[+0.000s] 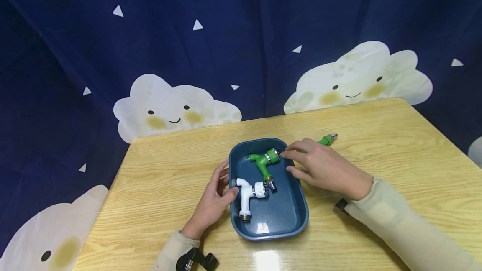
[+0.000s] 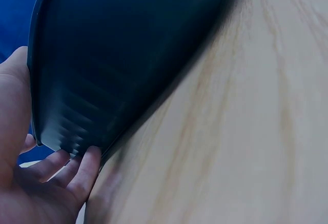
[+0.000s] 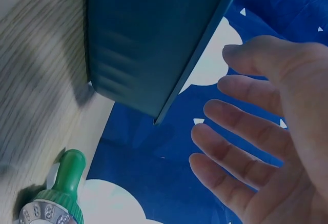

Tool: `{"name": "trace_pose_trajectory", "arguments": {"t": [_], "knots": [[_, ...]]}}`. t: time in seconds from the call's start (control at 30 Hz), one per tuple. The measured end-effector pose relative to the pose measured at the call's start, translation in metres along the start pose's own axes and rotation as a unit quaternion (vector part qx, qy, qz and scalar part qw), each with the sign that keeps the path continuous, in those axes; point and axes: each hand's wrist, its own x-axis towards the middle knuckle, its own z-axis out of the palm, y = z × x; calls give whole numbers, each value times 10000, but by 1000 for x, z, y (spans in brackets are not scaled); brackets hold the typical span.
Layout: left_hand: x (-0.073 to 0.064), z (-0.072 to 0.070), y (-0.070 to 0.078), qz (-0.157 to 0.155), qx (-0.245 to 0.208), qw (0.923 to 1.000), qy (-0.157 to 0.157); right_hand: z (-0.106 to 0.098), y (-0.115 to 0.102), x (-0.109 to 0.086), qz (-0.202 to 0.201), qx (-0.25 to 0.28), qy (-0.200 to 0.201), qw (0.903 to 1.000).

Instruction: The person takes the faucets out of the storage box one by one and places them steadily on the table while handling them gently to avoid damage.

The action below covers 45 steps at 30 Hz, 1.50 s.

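Observation:
A dark blue tray [image 1: 284, 221] stands on the table, holding a white tap [image 1: 245, 200] and a green tap [image 1: 262, 163] whose threaded end lies beside the white tap's knob. My left hand [image 1: 212, 204] grips the tray's left wall, thumb over the rim; in the left wrist view its fingers [image 2: 87, 175] touch the outside. Over the tray's right rim hovers my right hand [image 1: 320, 164], fingers apart and holding nothing. Another green tap [image 1: 328, 139] lies on the table beyond that hand, which partly hides it; its knob [image 3: 59, 211] shows in the right wrist view.
The light wooden table [image 1: 165, 179] reaches to a dark blue curtain [image 1: 260, 53] printed with white clouds and triangles. Black straps with camera parts [image 1: 197, 258] sit on the wrists.

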Motion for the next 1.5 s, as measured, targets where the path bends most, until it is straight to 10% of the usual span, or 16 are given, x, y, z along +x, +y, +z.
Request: {"name": "trace_pose_trajectory", "arguments": {"t": [1.5], "knots": [[0, -2, -1, -65, 1, 10000, 0, 14, -29, 5, -693, 221, 1, 9974]]}}
